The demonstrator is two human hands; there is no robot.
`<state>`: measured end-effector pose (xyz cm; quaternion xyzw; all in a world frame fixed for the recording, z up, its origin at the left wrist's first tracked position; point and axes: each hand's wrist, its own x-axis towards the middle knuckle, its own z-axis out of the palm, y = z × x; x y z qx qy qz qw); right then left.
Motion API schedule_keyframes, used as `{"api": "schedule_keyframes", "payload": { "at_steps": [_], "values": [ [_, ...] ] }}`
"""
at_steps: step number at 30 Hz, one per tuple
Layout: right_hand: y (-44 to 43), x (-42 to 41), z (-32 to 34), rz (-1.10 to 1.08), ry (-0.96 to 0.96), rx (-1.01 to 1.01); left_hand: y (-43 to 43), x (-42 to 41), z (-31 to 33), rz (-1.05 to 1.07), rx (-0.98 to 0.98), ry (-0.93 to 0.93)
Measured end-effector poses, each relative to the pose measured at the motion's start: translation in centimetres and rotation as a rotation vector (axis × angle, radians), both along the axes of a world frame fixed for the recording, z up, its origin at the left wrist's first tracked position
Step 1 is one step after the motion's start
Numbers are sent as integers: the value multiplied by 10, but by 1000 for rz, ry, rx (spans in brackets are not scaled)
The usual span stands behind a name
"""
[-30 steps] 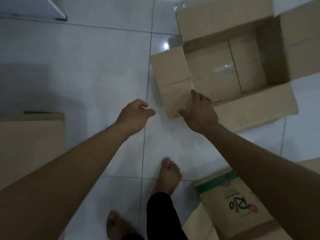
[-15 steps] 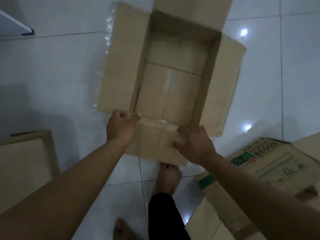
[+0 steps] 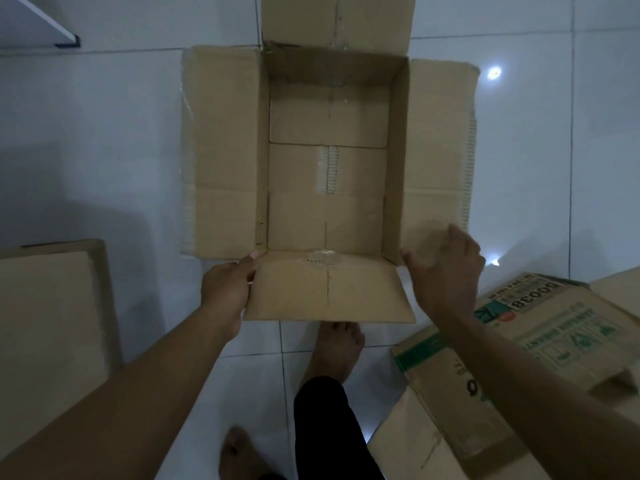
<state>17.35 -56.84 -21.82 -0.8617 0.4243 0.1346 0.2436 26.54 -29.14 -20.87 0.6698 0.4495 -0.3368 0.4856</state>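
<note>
Head view: open box [image 3: 329, 168] sits on tiled floor [image 3: 104, 133], centre, all flaps spread out. Left hand [image 3: 227, 289] grips left edge of near flap [image 3: 329, 292], fingers curled round it. Right hand [image 3: 446, 275] has thumb and bent fingers pinching near corner of right flap [image 3: 436, 150]. Printed box [image 3: 554, 334] near right, cardboard [image 3: 45, 323] near left, bare foot [image 3: 336, 351] just below near flap.

Two bare forearms come in from about 8 and 4 o'clock, uncovered up to the frame edge, ending in the bare left hand [image 3: 227, 289] and right hand [image 3: 446, 271]. At 6 o'clock a black trouser leg [image 3: 325, 427] ends above a bare foot [image 3: 337, 348]. A second bare foot [image 3: 239, 455] shows near 7 o'clock.
</note>
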Motion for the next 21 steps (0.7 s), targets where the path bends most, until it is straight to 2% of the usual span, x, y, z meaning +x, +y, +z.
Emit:
{"api": "schedule_keyframes", "payload": {
  "at_steps": [3,5,7,13,18,21],
  "values": [
    [-22,4,-7,-219,71,130,4,-11,-1,42,-50,39],
    [-31,8,-7,-371,37,241,7,-16,0,50,-53,46],
    [-37,10,-6,-430,3,281,7,-19,2,8,-31,4],
    [-31,6,15,-186,-68,146,11,-37,12,-30,15,0],
    [-7,-2,34,-71,-153,150,16,-64,24,-144,-46,53],
    [9,-9,39,-19,-106,166,23,-77,31,-171,-95,93]
  ]
}}
